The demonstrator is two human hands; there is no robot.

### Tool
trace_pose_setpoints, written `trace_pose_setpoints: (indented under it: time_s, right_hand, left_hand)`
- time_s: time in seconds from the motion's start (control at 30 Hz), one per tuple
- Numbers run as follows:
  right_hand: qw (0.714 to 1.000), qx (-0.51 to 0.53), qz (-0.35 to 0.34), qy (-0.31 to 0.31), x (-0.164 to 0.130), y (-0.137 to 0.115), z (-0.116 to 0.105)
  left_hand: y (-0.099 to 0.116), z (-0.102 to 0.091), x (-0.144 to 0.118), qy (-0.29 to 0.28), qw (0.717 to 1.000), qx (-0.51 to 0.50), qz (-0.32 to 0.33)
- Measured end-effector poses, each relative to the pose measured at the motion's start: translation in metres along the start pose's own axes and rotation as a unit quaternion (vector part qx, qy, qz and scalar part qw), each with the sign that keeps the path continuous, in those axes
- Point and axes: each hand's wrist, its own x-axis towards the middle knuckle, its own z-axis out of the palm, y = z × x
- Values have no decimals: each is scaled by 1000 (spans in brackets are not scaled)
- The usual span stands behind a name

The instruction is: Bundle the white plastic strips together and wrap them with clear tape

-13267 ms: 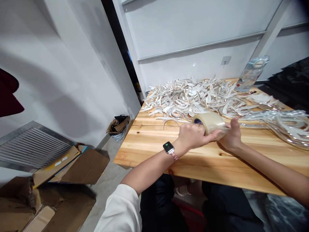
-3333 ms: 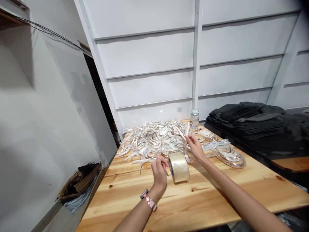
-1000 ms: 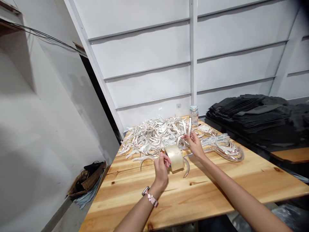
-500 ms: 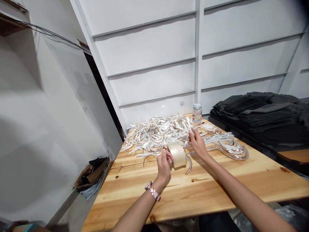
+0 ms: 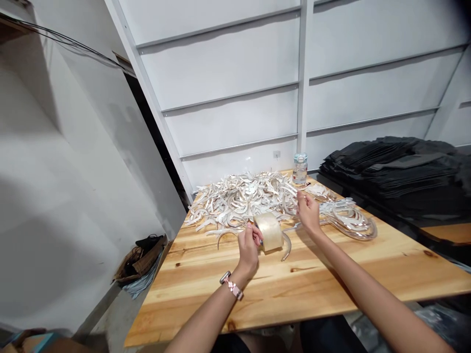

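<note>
My left hand (image 5: 249, 245) is closed on a wide roll of clear packing tape (image 5: 270, 233), gripping it by its left side above the table. To the right, my right hand (image 5: 308, 212) is closed, and pale curved strips (image 5: 290, 188) stick out from its fingertips toward the pile; how many it pinches I cannot tell. Behind both hands spreads a heap of white, shiny curved strips (image 5: 239, 198). A single curved strip (image 5: 286, 246) shows just right of the tape roll. Beyond my right wrist lies a bundle of longer curved strips (image 5: 351, 223).
The wooden table (image 5: 191, 294) stands against a white panelled wall. A clear jar with a light-blue lid (image 5: 300, 168) is at its back edge. Black flat sheets (image 5: 397, 166) are stacked to the right. An open cardboard box (image 5: 142, 262) sits on the floor at left.
My right hand has moved slightly right, and the strips at its fingertips have tipped from upright to slanting left. My left hand keeps the tape roll in nearly the same place.
</note>
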Motion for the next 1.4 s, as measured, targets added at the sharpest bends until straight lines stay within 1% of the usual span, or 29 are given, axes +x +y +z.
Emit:
trace_pose_setpoints:
  time_s: [0.07, 0.13, 0.23, 0.37, 0.5, 0.57, 0.63, 0.7, 0.77, 0.87, 0.9, 0.97, 1.03, 1.1, 1.2, 1.27, 1.3, 1.33, 1.4]
  right_hand:
    - [1000, 19, -18, -1, 0, -3, 2]
    - [999, 30, -38, -15, -2, -8, 5]
    - [996, 15, -72, -56, -9, -13, 10]
    - [979, -49, -151, -127, -27, -22, 11]
    - [940, -91, -254, -209, -42, -36, 10]
    - [919, -97, -291, -248, -47, -42, 11]
    - [896, -115, -330, -275, -51, -46, 14]
    - [872, -148, -368, -286, -54, -48, 16]
    - [851, -177, -399, -291, -56, -48, 18]
    - [833, -198, -421, -300, -58, -48, 19]
    - [832, -202, -422, -299, -57, -48, 18]
    - [844, -201, -408, -284, -54, -49, 18]
    - [865, -185, -384, -265, -50, -49, 18]
    - [877, -171, -367, -260, -48, -48, 18]
    - [872, -174, -356, -288, -47, -47, 19]
    - [872, -162, -341, -311, -45, -48, 19]
    - [880, -147, -322, -316, -41, -48, 18]
    - [895, -133, -287, -313, -37, -48, 17]
    - [932, -127, -181, -288, -23, -46, 9]
  left_hand:
    - [-1, 0, 0, -1, 1000, -1, 2]
    - [-2, 0, 0, -2, 1000, -1, 2]
    - [-2, 0, -1, 4, 1000, 8, 6]
    - [-1, -2, -3, 10, 998, 32, 59]
    - [2, -6, -3, 14, 990, 65, 125]
    - [3, -8, -4, -5, 982, 80, 169]
    - [4, -9, -5, -35, 977, 86, 193]
    - [4, -8, -6, -56, 977, 87, 188]
    - [4, -6, -7, -65, 981, 84, 165]
    - [1, -1, -6, -34, 989, 58, 134]
    - [-1, 0, -4, -19, 992, 38, 121]
    - [-4, 2, -1, -5, 996, -27, 82]
    - [-6, 3, 3, -17, 995, -97, 36]
    - [-6, 4, 5, -33, 989, -142, 6]
    - [-1, 5, 8, -43, 986, -159, -10]
    - [2, 5, 10, -33, 982, -185, -33]
    - [3, 5, 11, -19, 977, -208, -52]
    - [3, 4, 13, -3, 969, -237, -73]
    - [1, 3, 16, 30, 949, -292, -112]
